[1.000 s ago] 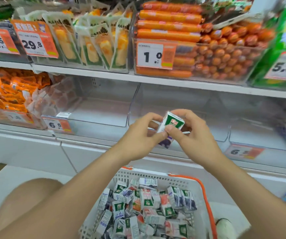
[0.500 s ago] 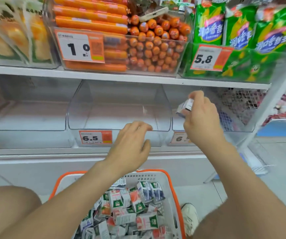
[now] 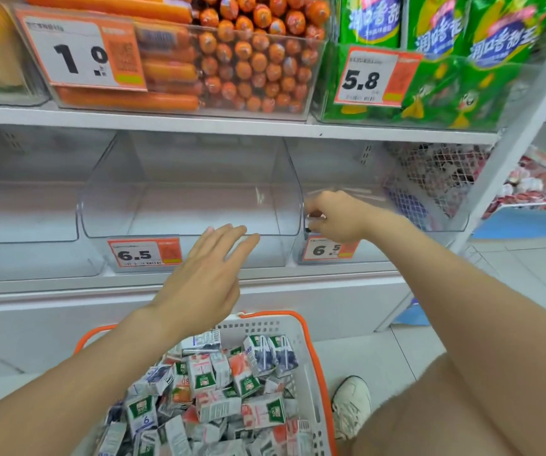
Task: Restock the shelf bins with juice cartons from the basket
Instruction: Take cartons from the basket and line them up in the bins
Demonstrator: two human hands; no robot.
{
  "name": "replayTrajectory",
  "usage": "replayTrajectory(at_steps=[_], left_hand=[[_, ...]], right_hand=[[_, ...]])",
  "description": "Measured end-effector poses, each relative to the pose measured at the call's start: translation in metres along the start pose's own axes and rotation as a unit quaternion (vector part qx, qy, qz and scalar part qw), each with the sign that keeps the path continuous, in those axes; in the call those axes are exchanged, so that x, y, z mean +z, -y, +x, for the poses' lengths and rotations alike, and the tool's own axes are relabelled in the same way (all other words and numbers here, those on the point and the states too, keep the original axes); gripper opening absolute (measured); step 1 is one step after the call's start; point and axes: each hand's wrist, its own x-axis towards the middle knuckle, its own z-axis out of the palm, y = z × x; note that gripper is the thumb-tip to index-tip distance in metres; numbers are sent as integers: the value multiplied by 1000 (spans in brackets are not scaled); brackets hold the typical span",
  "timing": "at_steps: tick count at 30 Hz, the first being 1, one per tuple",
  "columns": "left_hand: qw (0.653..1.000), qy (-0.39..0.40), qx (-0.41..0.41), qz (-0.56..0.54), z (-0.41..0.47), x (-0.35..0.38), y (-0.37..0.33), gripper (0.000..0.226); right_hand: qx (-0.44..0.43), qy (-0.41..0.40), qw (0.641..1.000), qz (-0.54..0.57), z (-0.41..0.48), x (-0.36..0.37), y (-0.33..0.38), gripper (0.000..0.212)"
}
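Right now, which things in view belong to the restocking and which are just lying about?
Job: small juice cartons, white orange-rimmed plastic basket, clear plastic shelf bins, right hand gripping one carton.
Not the job: orange sausages, green snack bags, white shoe.

one basket [image 3: 265, 325], three lower-shelf bins [image 3: 182, 209], four price tags [image 3: 144, 253], one white shoe [image 3: 352, 403], cartons [image 3: 219, 399] too heaped to count

The basket [image 3: 309, 363], white mesh with an orange rim, stands on the floor [image 3: 383, 353] below the shelf [image 3: 51, 284]. It is heaped with small juice cartons [image 3: 219, 386], white with green, red or purple panels, lying jumbled at every angle. On the shelf sit clear plastic bins side by side: the left bin [image 3: 21, 255], the middle bin [image 3: 199, 255] and the right bin [image 3: 406, 240]. One carton [image 3: 313, 219], mostly hidden, is pinched in the right hand [image 3: 340, 218] at the right bin's front left corner.
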Motion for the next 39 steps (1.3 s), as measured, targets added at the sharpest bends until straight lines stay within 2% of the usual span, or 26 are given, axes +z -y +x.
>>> replayTrajectory(at_steps=[3,6,8,10,13,18,24,32,35,37,39], left_hand=[[1000,-2,4,15,0,-1,1,74],[998,-1,-7,63,7,2,1,76],[996,-15,-49,76,13,2,1,73],[991,-32,-103,78,18,2,2,62],[986,-50,-142,67,22,1,5,53],[985,-77,-154,9,29,-1,6,66],[985,-96,-142,9,33,-8,6,69],[990,-77,-117,5,8,-9,-4,67],[995,-55,-85,-15,1,-7,-2,68],[997,-32,-64,-43,-1,-8,1,61],[997,-23,-54,-53,-4,-15,2,41]], right_hand=[[18,47,996,72,-4,-5,-5,29],[38,59,988,138,-15,-5,-11,66],[70,56,990,106,-23,-6,-17,81],[91,35,994,55,-28,-2,-25,88],[94,2,995,41,-31,9,-33,78],[46,-34,997,53,-38,8,-39,58],[27,-75,996,-36,-50,2,-38,25],[50,-18,997,-49,-68,14,-27,42],[69,-7,995,-68,-74,12,-14,41],[89,0,992,-89,-80,7,1,31],[129,-7,982,-135,-85,2,23,31]])
